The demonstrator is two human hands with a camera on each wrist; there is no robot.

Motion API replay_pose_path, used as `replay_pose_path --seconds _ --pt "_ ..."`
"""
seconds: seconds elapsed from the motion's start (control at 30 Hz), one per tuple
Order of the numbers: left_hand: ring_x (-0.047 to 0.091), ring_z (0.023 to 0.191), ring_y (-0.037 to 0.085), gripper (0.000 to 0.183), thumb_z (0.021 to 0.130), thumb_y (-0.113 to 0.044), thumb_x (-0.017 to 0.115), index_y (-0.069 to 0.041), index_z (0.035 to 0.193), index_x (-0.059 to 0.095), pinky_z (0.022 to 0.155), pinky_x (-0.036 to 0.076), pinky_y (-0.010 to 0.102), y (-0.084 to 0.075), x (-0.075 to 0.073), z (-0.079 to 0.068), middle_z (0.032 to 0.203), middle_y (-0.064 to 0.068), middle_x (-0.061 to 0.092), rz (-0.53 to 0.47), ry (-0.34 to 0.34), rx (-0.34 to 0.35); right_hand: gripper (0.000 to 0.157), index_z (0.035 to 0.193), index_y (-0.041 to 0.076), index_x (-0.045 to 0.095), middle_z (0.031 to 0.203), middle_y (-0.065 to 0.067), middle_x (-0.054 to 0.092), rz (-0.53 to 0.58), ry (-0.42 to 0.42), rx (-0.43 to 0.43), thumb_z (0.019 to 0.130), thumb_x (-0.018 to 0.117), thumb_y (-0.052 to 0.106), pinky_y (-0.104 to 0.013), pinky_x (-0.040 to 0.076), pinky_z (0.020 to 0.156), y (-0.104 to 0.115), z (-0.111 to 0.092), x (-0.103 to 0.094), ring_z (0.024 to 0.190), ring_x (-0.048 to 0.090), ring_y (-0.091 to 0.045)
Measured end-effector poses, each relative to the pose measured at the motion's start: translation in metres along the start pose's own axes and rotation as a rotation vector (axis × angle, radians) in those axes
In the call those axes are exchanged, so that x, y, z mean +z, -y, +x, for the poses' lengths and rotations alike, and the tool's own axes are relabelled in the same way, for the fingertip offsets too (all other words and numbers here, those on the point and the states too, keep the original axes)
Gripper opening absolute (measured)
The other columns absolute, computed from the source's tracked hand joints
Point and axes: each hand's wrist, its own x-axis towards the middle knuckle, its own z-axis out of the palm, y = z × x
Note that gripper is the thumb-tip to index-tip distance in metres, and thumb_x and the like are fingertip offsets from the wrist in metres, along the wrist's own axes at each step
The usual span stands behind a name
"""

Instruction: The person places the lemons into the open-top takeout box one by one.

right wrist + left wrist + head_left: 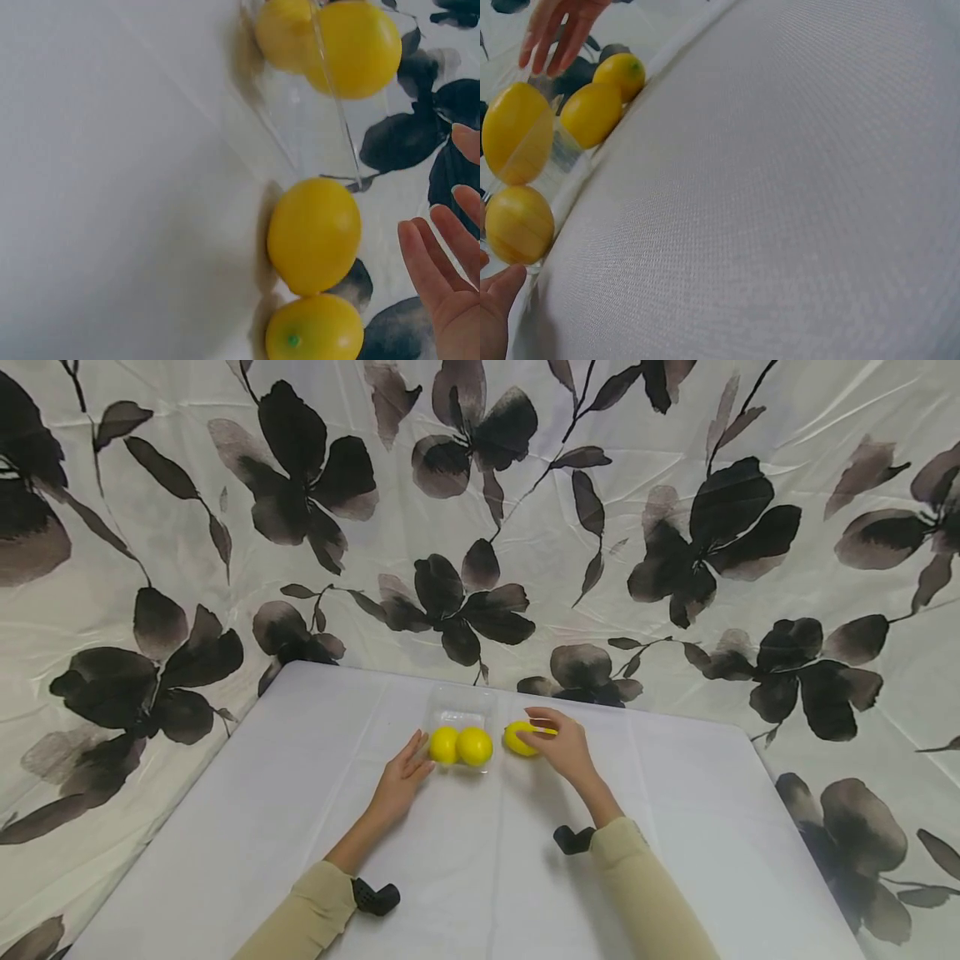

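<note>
A clear plastic container stands near the table's back edge. Inside its near half are two yellow lemons, a left one and a right one. My left hand rests at the container's left side, fingers extended, with the thumb close to the lower lemon. On the right, two more lemons lie on the cloth: one lemon and a green-tipped lemon. Over these hovers my right hand, fingers loosely bent and holding nothing; it partly hides them in the head view.
White cloth covers the table. Behind it hangs a pale curtain with dark flowers, close to the back edge. Each wrist carries a black camera mount, a left mount and a right mount.
</note>
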Motion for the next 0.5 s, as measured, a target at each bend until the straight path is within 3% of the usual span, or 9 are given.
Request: replay_pose_path --seconds 0.17,0.5 --pt "0.037 0.131 0.032 0.066 0.095 -0.013 0.055 -0.003 0.148 0.017 0.103 0.036 0.031 0.019 -0.002 0.008 0.151 0.012 0.026 0.012 -0.011 0.022 0.041 0.115 0.014 0.065 0.119 -0.005 0.062 -0.003 -0.034 0.01 0.078 0.077 0.027 -0.032 0.053 0.089 -0.012 0.003 -0.01 0.108 0.061 -0.021" --pt "0.036 0.133 0.025 0.064 0.095 -0.015 0.055 -0.007 0.149 0.02 0.104 0.034 0.027 0.024 -0.001 0.006 0.151 0.006 0.028 0.027 -0.02 0.019 0.045 0.12 0.011 0.062 0.123 -0.01 0.06 -0.027 -0.084 0.063 0.079 0.076 0.026 -0.033 0.049 0.097 -0.033 0.004 -0.034 0.115 0.055 -0.023"
